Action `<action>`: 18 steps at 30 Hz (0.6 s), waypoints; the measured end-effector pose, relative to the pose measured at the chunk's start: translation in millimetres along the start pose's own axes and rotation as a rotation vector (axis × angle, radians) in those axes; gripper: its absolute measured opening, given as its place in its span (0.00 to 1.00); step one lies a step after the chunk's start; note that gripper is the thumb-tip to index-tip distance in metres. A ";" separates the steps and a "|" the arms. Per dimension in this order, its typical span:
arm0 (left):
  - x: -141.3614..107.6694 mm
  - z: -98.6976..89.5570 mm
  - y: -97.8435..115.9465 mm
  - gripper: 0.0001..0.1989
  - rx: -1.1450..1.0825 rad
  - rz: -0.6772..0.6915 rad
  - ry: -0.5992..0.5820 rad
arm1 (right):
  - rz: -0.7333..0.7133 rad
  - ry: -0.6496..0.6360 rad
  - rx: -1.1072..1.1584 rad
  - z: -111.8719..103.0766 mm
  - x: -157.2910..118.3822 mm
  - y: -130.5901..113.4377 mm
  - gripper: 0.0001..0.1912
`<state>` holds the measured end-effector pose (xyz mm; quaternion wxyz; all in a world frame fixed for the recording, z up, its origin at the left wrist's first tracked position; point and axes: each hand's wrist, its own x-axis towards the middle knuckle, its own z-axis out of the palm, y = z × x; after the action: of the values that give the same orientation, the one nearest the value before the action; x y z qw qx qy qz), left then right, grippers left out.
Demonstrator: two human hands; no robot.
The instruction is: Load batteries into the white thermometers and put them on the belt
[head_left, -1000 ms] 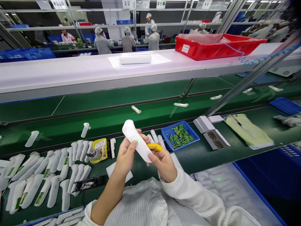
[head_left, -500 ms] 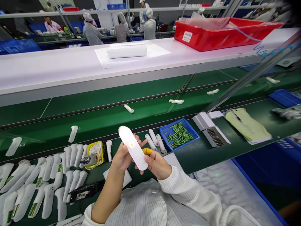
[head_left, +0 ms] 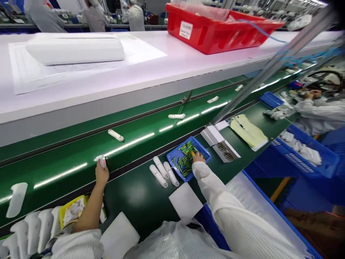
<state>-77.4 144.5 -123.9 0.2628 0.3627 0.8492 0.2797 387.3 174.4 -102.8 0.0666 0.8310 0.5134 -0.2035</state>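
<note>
My left hand (head_left: 102, 173) is closed round the near end of a white device (head_left: 101, 160) over the green conveyor (head_left: 140, 144); a small red light shows on the device. My right hand (head_left: 197, 157) reaches into the blue tray (head_left: 170, 155) of green batteries (head_left: 184, 162). A yellow cover is on one of its fingers, and whether the fingertips grip a battery is hidden. Several white elongated pieces (head_left: 158, 176) lie just left of the tray. Other white devices (head_left: 115, 135) rest on the conveyor.
A red bin (head_left: 215, 34) stands on the white shelf (head_left: 151, 75). White foam sheets (head_left: 185, 201) lie near my body. At lower left are white housings (head_left: 33, 230) and a yellow box (head_left: 63, 212). A co-worker's hands (head_left: 312, 94) show at far right.
My hands have moved apart: the left, which held a white device with the right, is now over the conveyor, and the right is in the battery tray. The view has shifted right.
</note>
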 end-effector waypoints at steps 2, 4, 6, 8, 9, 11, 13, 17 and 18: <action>18.2 2.8 -5.2 0.29 0.064 -0.016 0.057 | 0.046 0.000 -0.093 6.5 12.6 2.3 0.22; 33.3 8.0 -4.2 0.29 0.129 -0.011 0.139 | 0.061 -0.008 -0.163 14.0 23.3 2.5 0.25; 47.6 17.1 3.5 0.29 0.187 0.037 0.196 | 0.041 -0.019 -0.210 21.6 31.6 2.5 0.25; 62.4 29.8 16.4 0.28 0.220 0.134 0.172 | 0.005 -0.024 -0.241 28.5 36.5 2.8 0.23; 69.9 37.2 23.9 0.27 0.225 0.183 0.134 | -0.013 -0.026 -0.253 31.6 37.8 2.9 0.22; 85.0 52.6 38.2 0.25 0.220 0.245 0.054 | -0.035 -0.035 -0.267 36.9 39.1 2.7 0.19; 98.3 66.9 48.4 0.22 0.204 0.238 0.009 | -0.033 -0.052 -0.263 40.2 40.2 1.9 0.16; 109.9 79.9 48.8 0.17 0.141 0.140 0.030 | 0.009 -0.078 -0.180 36.8 43.3 2.0 0.12; 108.4 78.5 45.5 0.16 0.115 0.119 0.050 | 0.017 -0.076 -0.141 33.2 43.3 2.7 0.12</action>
<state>-70.0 275.9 -175.4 0.2033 0.4198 0.8471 0.2546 397.6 198.2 -150.9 0.1459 0.8202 0.5166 -0.1976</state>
